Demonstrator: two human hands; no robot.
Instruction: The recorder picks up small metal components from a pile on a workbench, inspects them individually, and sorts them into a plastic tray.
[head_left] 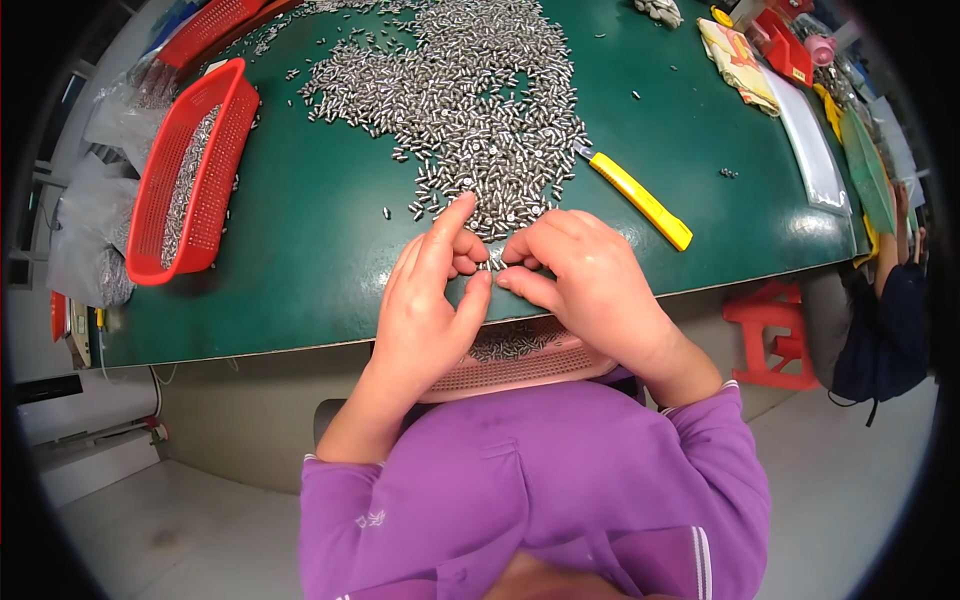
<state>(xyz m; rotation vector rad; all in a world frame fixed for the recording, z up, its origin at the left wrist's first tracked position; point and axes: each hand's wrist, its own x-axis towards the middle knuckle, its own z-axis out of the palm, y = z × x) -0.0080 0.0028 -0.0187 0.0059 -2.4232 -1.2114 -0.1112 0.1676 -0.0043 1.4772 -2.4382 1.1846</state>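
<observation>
A large heap of small shiny metal pin-like parts spreads over the green table. At the heap's near tip, by the table's front edge, my left hand has its thumb and curled fingers closed at a few of these parts, while its index finger stretches forward to the heap. Opposite it, my right hand pinches at the same few parts with thumb and fingertips. The fingers partly hide them. Below the edge, a pink basket with more such parts rests at my lap.
A red perforated basket holding metal parts stands on the left, near clear plastic bags. A yellow utility knife lies right of the heap. Farther right are a folded cloth and a red bin. A red stool stands beneath; another person is at the right.
</observation>
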